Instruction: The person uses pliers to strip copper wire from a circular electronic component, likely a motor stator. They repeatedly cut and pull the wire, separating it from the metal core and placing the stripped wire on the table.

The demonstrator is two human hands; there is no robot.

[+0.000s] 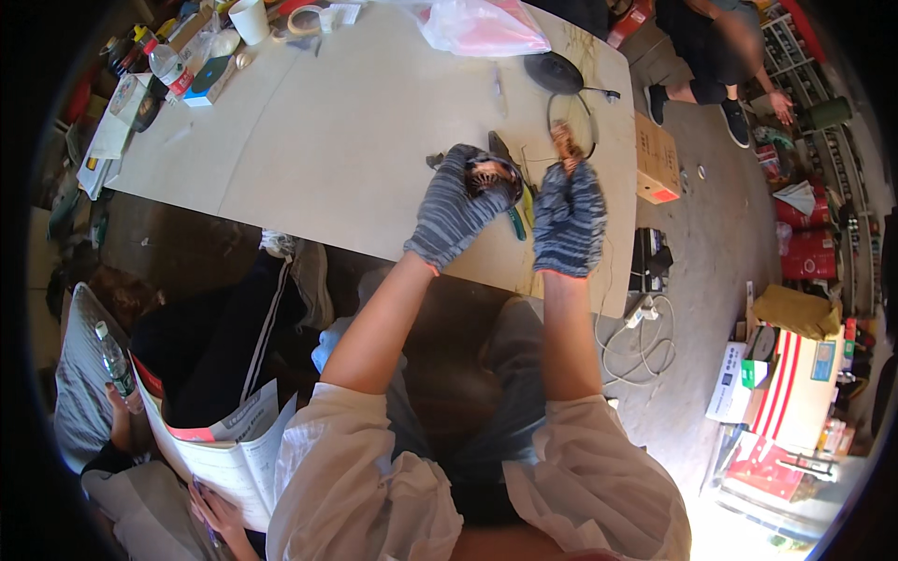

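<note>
Both of my hands wear grey-striped knit gloves and are over the near right part of the table (309,140). My left hand (454,206) is wrapped round a round, dark motor part (491,176) with copper windings showing inside. Close beside it, my right hand (569,220) grips the lower end of a copper-coloured bundle (565,143), which points up and looks like coiled wire, a little blurred. Between my hands lie tools with a green handle (516,222) and a yellow-green handle (528,201), partly hidden by the left hand.
Beyond my right hand are a black disc (554,72) and a looped black cable (591,122). A pink-white plastic bag (482,28), white cup (249,21) and bottle (168,67) stand at the back. A seated person holds papers (234,458) at left; another person (711,56) is far right.
</note>
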